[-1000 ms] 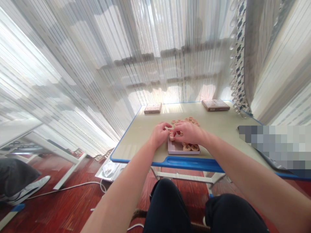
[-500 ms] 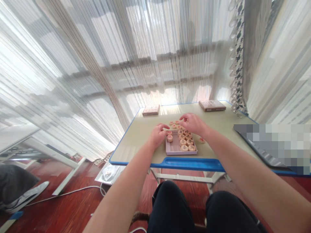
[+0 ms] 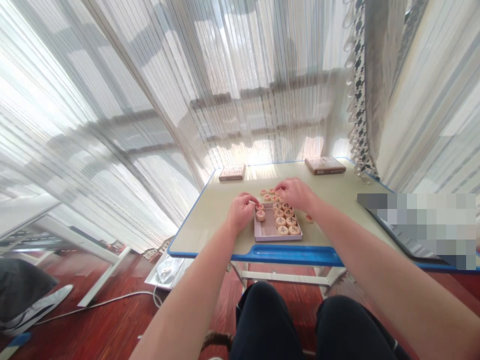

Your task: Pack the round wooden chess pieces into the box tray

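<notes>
A shallow grey tray point(image 3: 268, 230) lies near the front edge of the beige table point(image 3: 221, 200) and holds several round wooden chess pieces point(image 3: 284, 220) in rows. More loose pieces point(image 3: 267, 193) lie just beyond the tray. My left hand point(image 3: 240, 212) rests curled against the tray's left side, its fingertips at a piece in the left column point(image 3: 260, 215). My right hand point(image 3: 298, 194) hovers over the loose pieces behind the tray, fingers bent down and pinched on them. One stray piece point(image 3: 309, 218) lies to the right of the tray.
Two flat boxes sit at the far edge, one left point(image 3: 232, 173) and one right point(image 3: 324, 165). A dark flat object point(image 3: 397, 235) partly blurred lies at the right. Sheer curtains point(image 3: 150, 100) hang behind. The blue table rim point(image 3: 285, 254) is just above my knees.
My right hand lifted off the tray and reached back to the loose pieces beyond it, uncovering the rows in the tray. My left hand stayed by the tray's left side.
</notes>
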Motion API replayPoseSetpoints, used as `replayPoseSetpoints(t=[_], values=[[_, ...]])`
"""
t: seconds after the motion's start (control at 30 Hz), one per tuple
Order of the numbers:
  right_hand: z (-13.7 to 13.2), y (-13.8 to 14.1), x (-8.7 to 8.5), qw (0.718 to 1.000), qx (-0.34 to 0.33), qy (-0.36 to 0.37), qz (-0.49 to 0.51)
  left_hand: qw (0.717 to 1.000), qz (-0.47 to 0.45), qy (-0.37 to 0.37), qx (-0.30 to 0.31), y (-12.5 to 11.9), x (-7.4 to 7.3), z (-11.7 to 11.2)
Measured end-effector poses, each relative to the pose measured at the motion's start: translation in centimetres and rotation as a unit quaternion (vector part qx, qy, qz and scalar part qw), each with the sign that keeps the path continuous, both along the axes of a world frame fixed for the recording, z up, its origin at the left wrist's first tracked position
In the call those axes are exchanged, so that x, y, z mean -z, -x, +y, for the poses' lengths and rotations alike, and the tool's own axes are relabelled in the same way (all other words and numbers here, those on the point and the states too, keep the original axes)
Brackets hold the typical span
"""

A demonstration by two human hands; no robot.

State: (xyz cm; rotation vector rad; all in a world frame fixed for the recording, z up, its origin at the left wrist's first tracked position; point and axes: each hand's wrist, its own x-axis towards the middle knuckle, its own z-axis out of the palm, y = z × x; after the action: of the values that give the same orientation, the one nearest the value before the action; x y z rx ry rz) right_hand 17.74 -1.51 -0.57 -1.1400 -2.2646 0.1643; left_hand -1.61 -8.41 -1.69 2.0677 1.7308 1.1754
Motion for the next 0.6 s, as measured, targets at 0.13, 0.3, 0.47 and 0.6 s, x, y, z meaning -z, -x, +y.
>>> replayPoseSetpoints(t=[0.13,0.3,0.47,0.6], values=[[0.8,-1.3,0.0,0.993,0.106,0.047,-0.020,1.000,0.006,-0.013,-0.011,0.1,0.2,0.1],[0.9,-2.2,-0.3,0.988,0.106,0.111,-0.035,0.999,0.022,-0.031,-0.004,0.0,0.2,0.3],[1.4,-2.2,0.0,0.991,0.080,0.109,-0.008,1.000,-0.015,-0.015,-0.019,-0.7,-1.8,2.3],[1.9,-2.3,0.1,0.999,0.026,0.017,-0.020,0.987,0.059,0.080,0.122,-1.9,-3.6,5.6]])
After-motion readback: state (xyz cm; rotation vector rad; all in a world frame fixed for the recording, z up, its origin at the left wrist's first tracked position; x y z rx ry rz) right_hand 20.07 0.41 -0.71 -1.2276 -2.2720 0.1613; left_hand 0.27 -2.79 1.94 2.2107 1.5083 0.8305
